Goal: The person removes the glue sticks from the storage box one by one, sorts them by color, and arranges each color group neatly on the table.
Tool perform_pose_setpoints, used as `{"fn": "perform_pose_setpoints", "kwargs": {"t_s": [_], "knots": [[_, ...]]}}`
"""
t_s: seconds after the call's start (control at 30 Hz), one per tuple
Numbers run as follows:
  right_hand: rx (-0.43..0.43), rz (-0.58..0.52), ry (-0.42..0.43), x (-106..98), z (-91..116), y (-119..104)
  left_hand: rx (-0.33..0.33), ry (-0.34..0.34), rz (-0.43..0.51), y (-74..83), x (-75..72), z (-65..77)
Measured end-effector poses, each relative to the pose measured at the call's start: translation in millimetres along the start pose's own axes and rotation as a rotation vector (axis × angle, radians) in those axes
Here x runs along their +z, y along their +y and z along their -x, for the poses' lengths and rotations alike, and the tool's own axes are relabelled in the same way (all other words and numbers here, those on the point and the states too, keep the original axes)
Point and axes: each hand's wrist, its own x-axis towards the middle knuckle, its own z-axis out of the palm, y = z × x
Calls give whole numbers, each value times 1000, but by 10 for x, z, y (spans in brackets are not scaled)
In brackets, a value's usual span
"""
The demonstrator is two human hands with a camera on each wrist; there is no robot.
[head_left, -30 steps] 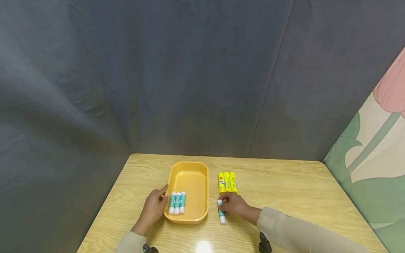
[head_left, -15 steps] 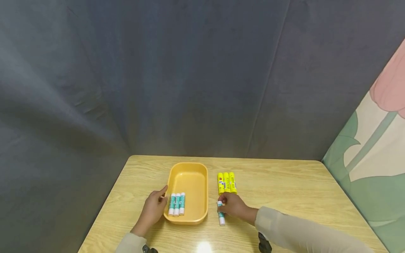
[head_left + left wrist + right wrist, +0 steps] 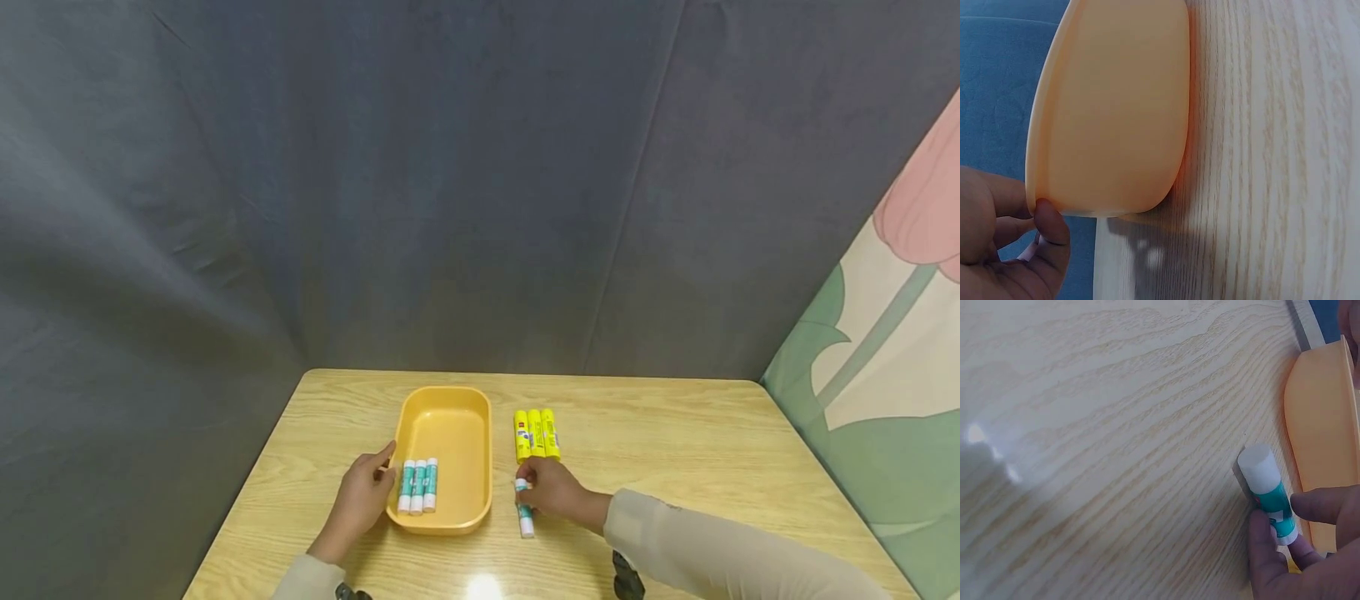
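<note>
My left hand (image 3: 360,496) pinches the near left rim of a yellow-orange plastic tray (image 3: 450,425). The left wrist view shows the thumb and fingers on the rim of the tray (image 3: 1113,106). Inside, at the near left, 3 green-and-white glue sticks (image 3: 417,487) lie side by side. To the right of the tray, my right hand (image 3: 555,487) pinches another green-and-white glue stick (image 3: 1274,503) between thumb and fingers. It is down at the tabletop, its white end toward me; the fingers cover part of it.
Just beyond the right hand, 3 yellow glue sticks (image 3: 536,434) lie in a row on the wooden table (image 3: 660,433). Dark grey curtain (image 3: 465,208) hangs behind and to the left. A flower-patterned cloth (image 3: 885,375) borders the table's right side.
</note>
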Motion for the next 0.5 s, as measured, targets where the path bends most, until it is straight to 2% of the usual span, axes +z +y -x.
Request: {"fn": "perform_pose_setpoints", "kwargs": {"t_s": [0.17,0.3,0.5], "knots": [[-20,53,34,-21,21,-14,12,9,-2,-25,11,12],[-43,80,69,-58,12,-121,2,9,-7,-33,12,13],[-24,-15,113,-85,-22,-456,-38,-6,-4,-18,10,1]]}}
